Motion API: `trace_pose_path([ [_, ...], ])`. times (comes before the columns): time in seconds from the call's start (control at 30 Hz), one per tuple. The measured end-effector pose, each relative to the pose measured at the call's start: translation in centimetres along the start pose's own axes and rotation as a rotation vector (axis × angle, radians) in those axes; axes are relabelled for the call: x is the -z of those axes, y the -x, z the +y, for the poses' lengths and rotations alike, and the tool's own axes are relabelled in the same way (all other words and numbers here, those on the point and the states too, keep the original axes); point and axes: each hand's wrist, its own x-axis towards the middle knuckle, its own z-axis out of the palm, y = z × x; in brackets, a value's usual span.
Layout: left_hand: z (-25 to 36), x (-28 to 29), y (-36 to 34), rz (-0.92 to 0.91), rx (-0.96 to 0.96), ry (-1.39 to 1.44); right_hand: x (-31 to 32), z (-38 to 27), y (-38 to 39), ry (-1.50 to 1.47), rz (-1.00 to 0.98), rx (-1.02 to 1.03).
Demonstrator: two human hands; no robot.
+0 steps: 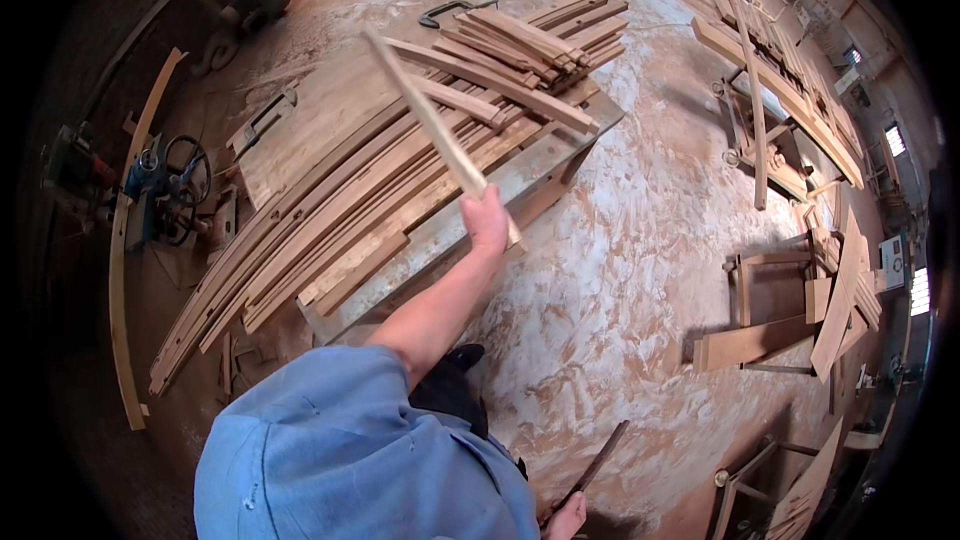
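Floor (pixel 640 270): dusty, pale sawdust smeared in swirls over reddish ground; largest surface in view.

Counter (pixel 320 100): long flat top running from lower left to upper right, grey metal edge along its near side. Most of it lies under a stack of curved wooden strips (pixel 330 210), long, thin, bowed, tan to brown, reaching from the lower left end toward the far right corner. A smaller heap of short slats (pixel 530 40) sits on top at that far right corner, lying crosswise.

Right of the counter, well apart across the floor: a leaning pile of planks (pixel 790 90) and some wooden frame pieces (pixel 790 320).

A black clamp (pixel 450 10) lies off the far edge of the counter.

The person before us wears a blue shirt (pixel 340 450).

Left hand (pixel 487 220), raised over the counter's near edge: fingers wrapped and pressed shut around one end of a wooden strip (pixel 425 110). The strip is pale, narrow, straight-looking, flat-faced, lifted clear of the stack and angled up and away to the left, its far end over the middle of the counter.

Right hand (pixel 566 518), low at the bottom edge of view, over the floor: fingers curled around a thin dark stick (pixel 600 460), which points up and to the right.
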Motion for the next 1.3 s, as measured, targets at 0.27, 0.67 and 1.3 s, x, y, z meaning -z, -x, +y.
trace_pose_path([
  [0.27,-0.3,-3.2,-5.1,-0.066,-0.092,-0.189,-3.5,-7.9,-2.2,-0.049,-0.096,-0.142],
  [0.67,5.6,-14.4,-9.2,-0.697,0.242,-0.072,-4.4,-15.0,1.0,0.158,-0.061,-0.267],
  [1.3,3.3,-7.3,2.8,-0.684,0.149,0.410,-5.0,-18.5,-1.8,-0.084,0.085,0.082],
])
